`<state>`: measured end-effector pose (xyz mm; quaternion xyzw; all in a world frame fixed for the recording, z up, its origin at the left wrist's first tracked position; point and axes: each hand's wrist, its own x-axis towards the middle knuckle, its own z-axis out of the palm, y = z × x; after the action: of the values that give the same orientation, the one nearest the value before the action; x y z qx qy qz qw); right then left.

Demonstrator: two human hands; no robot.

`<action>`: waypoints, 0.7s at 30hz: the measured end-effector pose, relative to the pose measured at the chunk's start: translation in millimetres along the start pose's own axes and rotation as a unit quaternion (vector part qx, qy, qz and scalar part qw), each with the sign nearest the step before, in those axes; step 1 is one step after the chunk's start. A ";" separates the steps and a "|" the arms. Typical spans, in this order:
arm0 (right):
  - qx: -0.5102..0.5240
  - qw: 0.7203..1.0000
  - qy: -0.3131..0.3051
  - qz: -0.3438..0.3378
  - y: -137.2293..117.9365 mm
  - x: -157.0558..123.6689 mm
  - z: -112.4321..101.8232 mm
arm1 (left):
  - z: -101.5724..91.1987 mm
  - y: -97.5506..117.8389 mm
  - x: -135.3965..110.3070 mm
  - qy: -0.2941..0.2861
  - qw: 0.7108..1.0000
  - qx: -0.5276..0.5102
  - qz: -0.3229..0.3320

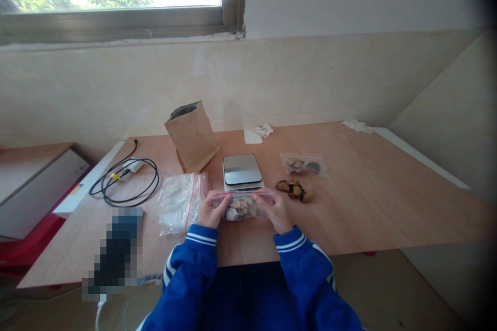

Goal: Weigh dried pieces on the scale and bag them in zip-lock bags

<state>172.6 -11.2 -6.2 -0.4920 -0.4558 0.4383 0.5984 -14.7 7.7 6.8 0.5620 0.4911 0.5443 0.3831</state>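
I hold a small clear zip bag (241, 207) with brownish dried pieces inside, just in front of a small digital scale (241, 170). My left hand (212, 210) pinches the bag's left end and my right hand (274, 211) pinches its right end, fingers closed along the red zip strip. A few loose dried pieces (295, 190) lie on the wooden table (368, 191) to the right of the scale. Behind them rests another filled clear bag (304, 165).
A brown paper bag (192, 137) stands open behind the scale. A pile of empty zip bags (179, 200) lies left of my hands. A coiled black cable (126, 178) and a blurred dark object (116, 253) are at the left. Crumpled paper (259, 132) sits near the wall.
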 end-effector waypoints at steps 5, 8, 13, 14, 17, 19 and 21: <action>-0.001 1.000 -0.015 -0.005 -2.0 -1.2 1.7 | 0.6 -1.6 1.0 -0.006 0.999 -0.023 -0.027; 0.013 1.000 -0.019 0.001 -4.8 -1.9 3.1 | 1.2 -3.3 1.8 -0.017 0.996 -0.061 -0.059; 0.017 0.999 -0.036 0.009 -7.2 -2.3 4.1 | 1.2 -1.5 2.5 -0.043 0.992 -0.083 -0.086; 0.015 0.999 -0.033 0.011 -6.9 -2.3 4.1 | 1.1 -0.5 2.5 -0.052 0.992 -0.083 -0.083; 0.009 1.000 -0.023 0.014 -6.4 -2.4 3.7 | 0.9 2.3 2.6 -0.075 0.991 -0.089 -0.069; 0.011 1.000 -0.025 0.014 -6.5 -2.4 3.6 | 1.0 3.3 2.5 -0.078 0.990 -0.092 -0.067; 0.025 0.998 -0.054 0.024 -6.5 -2.2 3.9 | 1.4 3.7 2.1 -0.076 0.990 -0.093 -0.073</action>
<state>168.8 -13.5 0.4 -0.4632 -0.4645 0.4894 0.5747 -13.0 9.1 10.8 0.5258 0.4480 0.5139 0.5086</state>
